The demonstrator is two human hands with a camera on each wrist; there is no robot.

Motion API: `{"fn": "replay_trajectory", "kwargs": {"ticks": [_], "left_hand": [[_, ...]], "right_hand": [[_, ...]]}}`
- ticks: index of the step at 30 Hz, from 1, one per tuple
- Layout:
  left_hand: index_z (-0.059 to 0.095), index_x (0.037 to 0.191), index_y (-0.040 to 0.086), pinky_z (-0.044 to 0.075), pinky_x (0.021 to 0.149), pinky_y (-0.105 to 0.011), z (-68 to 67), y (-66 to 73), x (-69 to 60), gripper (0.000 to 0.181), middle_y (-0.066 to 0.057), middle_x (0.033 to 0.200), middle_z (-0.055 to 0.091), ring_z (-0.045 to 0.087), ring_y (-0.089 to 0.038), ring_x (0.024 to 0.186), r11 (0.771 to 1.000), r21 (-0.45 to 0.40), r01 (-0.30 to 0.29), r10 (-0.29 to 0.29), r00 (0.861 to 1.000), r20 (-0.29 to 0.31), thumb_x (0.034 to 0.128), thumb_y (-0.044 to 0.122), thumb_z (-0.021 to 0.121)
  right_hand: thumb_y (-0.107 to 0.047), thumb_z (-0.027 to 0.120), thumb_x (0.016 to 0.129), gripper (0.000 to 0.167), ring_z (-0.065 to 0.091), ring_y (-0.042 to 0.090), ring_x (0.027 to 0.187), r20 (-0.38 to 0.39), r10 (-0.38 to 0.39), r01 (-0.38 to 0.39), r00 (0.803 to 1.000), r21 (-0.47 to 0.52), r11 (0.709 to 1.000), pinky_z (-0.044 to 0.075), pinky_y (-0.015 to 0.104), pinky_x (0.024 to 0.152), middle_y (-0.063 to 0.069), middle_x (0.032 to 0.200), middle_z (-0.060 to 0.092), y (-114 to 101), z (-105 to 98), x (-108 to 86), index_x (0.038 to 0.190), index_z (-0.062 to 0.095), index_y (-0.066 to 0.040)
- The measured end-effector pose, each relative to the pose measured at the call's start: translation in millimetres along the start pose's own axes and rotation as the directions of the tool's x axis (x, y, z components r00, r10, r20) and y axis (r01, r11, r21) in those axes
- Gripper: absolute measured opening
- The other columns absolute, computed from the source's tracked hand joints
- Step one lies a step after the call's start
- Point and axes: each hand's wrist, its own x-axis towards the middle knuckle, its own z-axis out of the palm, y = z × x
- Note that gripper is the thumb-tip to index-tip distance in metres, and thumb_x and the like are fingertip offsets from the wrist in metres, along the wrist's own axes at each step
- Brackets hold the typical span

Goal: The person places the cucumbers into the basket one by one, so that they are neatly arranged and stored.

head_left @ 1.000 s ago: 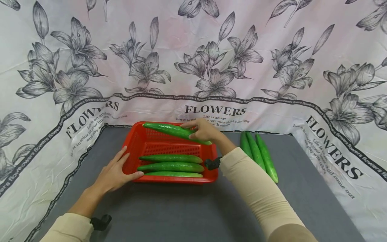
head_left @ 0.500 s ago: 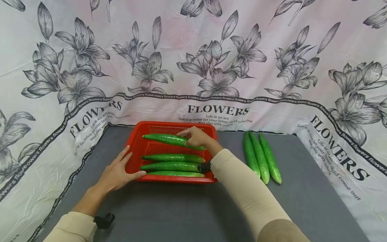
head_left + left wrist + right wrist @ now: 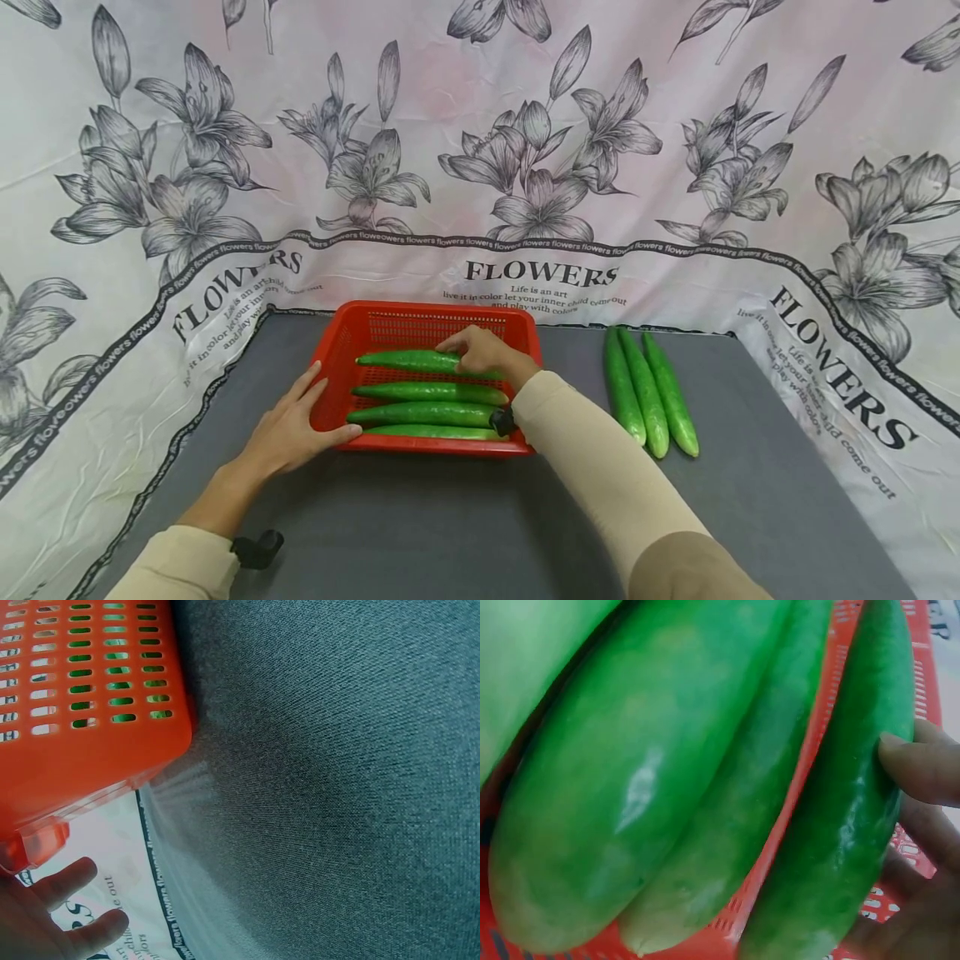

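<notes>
A red slotted plastic basket point(image 3: 435, 447) stands at the table's back. My right hand point(image 3: 489, 354) pinches a green cucumber point(image 3: 405, 360) inside it, thumb on one side and fingers on the other. This cucumber point(image 3: 832, 832) lies behind a row of cucumbers point(image 3: 427, 413), roughly parallel, with red basket showing between in the right wrist view. My left hand point(image 3: 288, 429) rests at the basket's left end, thumb touching its front left corner, fingers spread and fairly straight. In the left wrist view, two outstretched fingers point(image 3: 71, 881) show beside the basket wall point(image 3: 112, 757).
Three more cucumbers point(image 3: 651, 392) lie side by side on the grey tabletop point(image 3: 757, 467), right of the basket. Behind the table hangs a white cloth point(image 3: 540, 275) printed with flowers and lettering. My right forearm point(image 3: 600, 475) crosses over the table at the basket's right.
My right hand has lowered the cucumber from above the basket's back rim down into the basket, closer to the row there. My left hand has kept its place on the basket.
</notes>
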Motion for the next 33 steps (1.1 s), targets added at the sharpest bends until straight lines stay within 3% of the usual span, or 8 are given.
{"fn": "replay_trajectory", "kwargs": {"ticks": [8, 20, 27, 33], "left_hand": [[0.034, 0.147, -0.003, 0.027, 0.094, -0.069, -2.5, -0.3, -1.6, 0.103, -0.010, 0.159, 0.015, 0.033, -0.043, 0.130, 1.000, 0.005, 0.003, -0.003, 1.000, 0.004, 0.0783, 0.067, 0.064], [0.034, 0.147, -0.003, 0.028, 0.095, -0.069, -1.2, 0.5, -0.2, 0.103, -0.009, 0.159, 0.015, 0.033, -0.043, 0.130, 1.000, 0.003, 0.002, -0.002, 1.000, 0.006, 0.0783, 0.068, 0.063], [0.034, 0.148, -0.002, 0.028, 0.095, -0.069, -2.0, 1.0, 0.5, 0.103, -0.010, 0.159, 0.014, 0.033, -0.043, 0.130, 1.000, 0.004, 0.000, 0.000, 1.000, 0.002, 0.0782, 0.067, 0.064], [0.034, 0.147, -0.003, 0.027, 0.095, -0.069, -2.3, 1.1, -0.4, 0.103, -0.010, 0.159, 0.015, 0.033, -0.043, 0.131, 1.000, 0.004, 0.005, -0.005, 1.000, 0.008, 0.0783, 0.068, 0.063]], "right_hand": [[0.009, 0.065, 0.080, 0.050, 0.059, 0.015, 0.101, 0.028, 0.054, -0.053, 0.998, -0.048, 0.997, 0.049, 0.029, 0.079, -0.003, 0.116, 0.066, 1.4, 5.9, 2.3, 0.121, 0.070, -0.019], [0.010, 0.062, 0.082, 0.047, 0.057, 0.019, 0.108, 0.050, 0.062, -0.059, 0.997, -0.068, 0.996, 0.048, 0.033, 0.087, -0.001, 0.117, 0.066, 4.5, 8.0, 4.4, 0.121, 0.070, -0.014], [0.011, 0.060, 0.080, 0.048, 0.056, 0.020, 0.109, 0.052, 0.082, -0.080, 0.995, -0.044, 0.996, 0.048, 0.032, 0.085, -0.001, 0.116, 0.066, 4.9, 7.6, 4.3, 0.119, 0.071, -0.015], [0.007, 0.062, 0.084, 0.044, 0.053, 0.019, 0.116, 0.057, 0.077, -0.075, 0.995, -0.045, 0.996, 0.047, 0.032, 0.090, 0.000, 0.122, 0.064, 2.7, 8.1, 5.8, 0.122, 0.069, -0.014]]}}
